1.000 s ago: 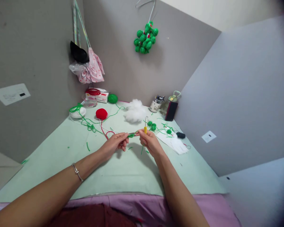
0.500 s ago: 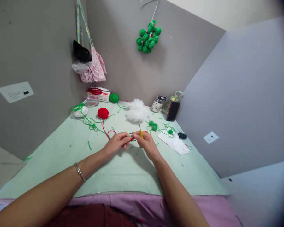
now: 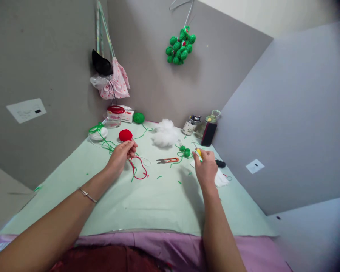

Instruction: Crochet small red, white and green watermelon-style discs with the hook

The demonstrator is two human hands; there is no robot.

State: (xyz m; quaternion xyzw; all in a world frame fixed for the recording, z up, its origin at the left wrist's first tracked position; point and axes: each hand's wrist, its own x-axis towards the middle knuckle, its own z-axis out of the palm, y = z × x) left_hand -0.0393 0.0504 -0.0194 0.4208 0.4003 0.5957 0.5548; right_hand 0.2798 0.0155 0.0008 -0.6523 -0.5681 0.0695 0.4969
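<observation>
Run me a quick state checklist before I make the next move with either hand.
1. Yellow-handled tool held in the right hand: ok.
2. Orange-handled snips out of both hands, lying on the table: ok.
3. Left hand free of yarn: cannot tell; the fingertips are too small to read.
4. Red yarn laid straight: not ok, it loops on the table.
5. Green tangle off the white ball: not ok, it drapes over it.
</observation>
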